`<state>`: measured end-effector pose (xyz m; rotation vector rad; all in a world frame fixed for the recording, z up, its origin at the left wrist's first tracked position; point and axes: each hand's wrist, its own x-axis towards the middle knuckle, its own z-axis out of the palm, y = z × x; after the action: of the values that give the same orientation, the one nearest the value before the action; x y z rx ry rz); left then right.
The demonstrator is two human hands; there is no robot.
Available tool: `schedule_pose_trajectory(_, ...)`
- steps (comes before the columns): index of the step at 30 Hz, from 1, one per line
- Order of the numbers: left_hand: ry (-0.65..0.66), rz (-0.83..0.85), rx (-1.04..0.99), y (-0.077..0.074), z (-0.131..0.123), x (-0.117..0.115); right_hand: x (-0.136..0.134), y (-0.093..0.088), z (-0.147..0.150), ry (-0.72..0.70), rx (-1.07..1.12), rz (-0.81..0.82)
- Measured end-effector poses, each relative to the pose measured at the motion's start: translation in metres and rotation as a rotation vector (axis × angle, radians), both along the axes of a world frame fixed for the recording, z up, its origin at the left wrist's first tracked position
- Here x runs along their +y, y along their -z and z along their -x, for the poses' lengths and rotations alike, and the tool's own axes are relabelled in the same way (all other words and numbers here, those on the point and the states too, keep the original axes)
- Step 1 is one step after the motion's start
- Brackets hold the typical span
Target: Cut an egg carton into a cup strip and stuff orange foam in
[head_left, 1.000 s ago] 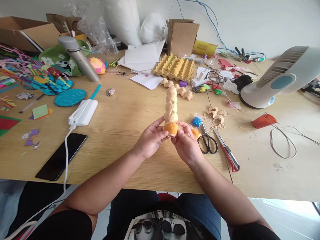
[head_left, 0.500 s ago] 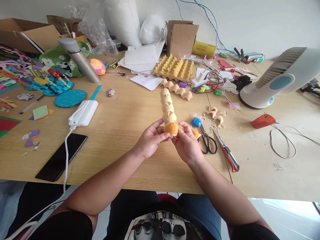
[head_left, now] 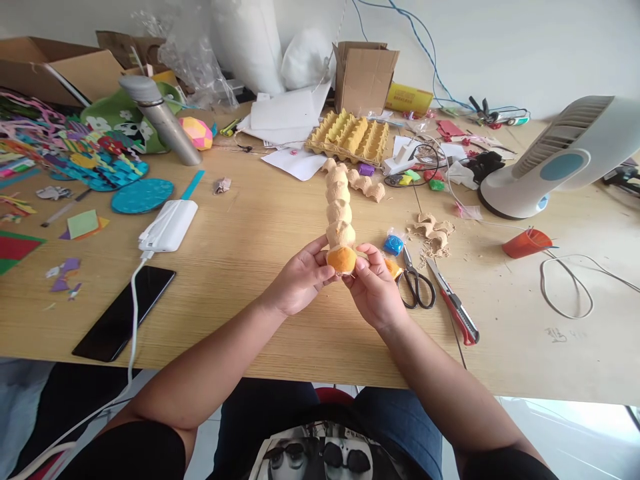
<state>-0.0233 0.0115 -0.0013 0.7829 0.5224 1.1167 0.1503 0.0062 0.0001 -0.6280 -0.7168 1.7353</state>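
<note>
Between both hands I hold a strip of egg carton [head_left: 339, 212], a row of several tan cups pointing away from me. Its nearest cup is coloured orange. My left hand [head_left: 301, 277] pinches the left side of that orange cup, and my right hand [head_left: 373, 283] pinches its right side. Right of my right hand lie a blue clay packet [head_left: 393, 244], a partly hidden yellow-orange packet [head_left: 392, 268], black-handled scissors [head_left: 417, 283] and a red utility knife [head_left: 457, 307]. Another egg carton strip [head_left: 367, 185] lies behind the held one, partly covered by it.
A yellow egg tray [head_left: 349, 137] stands at the back, near a cardboard box [head_left: 364, 79]. Carton scraps [head_left: 432, 230], an orange cup [head_left: 527, 243] and a white fan [head_left: 545, 157] are on the right. On the left are a phone [head_left: 125, 313], power bank [head_left: 169, 225] and steel bottle [head_left: 165, 123].
The far end of the egg carton strip has risen a little and now overlaps the strip behind it. Both hands keep their grip on the orange cup.
</note>
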Motion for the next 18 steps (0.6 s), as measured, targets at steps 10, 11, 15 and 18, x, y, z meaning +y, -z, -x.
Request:
schedule_pose_trajectory(10, -0.007, 0.075, -0.020, 0.0020, 0.0006, 0.0009, -0.0029, -0.0069, -0.0011, -0.095, 0.025, 0.067)
schedule_pose_trajectory(11, -0.009, 0.076, 0.000, 0.0014, 0.0005, 0.0006, -0.0030, -0.0077, -0.0013, -0.103, 0.031, 0.090)
schedule_pose_trajectory(15, -0.021, 0.084, 0.063, 0.0005, -0.0006, -0.0004, -0.0031, -0.0071, -0.0015, -0.079, 0.025, 0.140)
schedule_pose_trajectory(18, -0.036, 0.082, 0.076, 0.0017, -0.0016, -0.0006, -0.0027, -0.0048, -0.0011, -0.062, 0.026, 0.142)
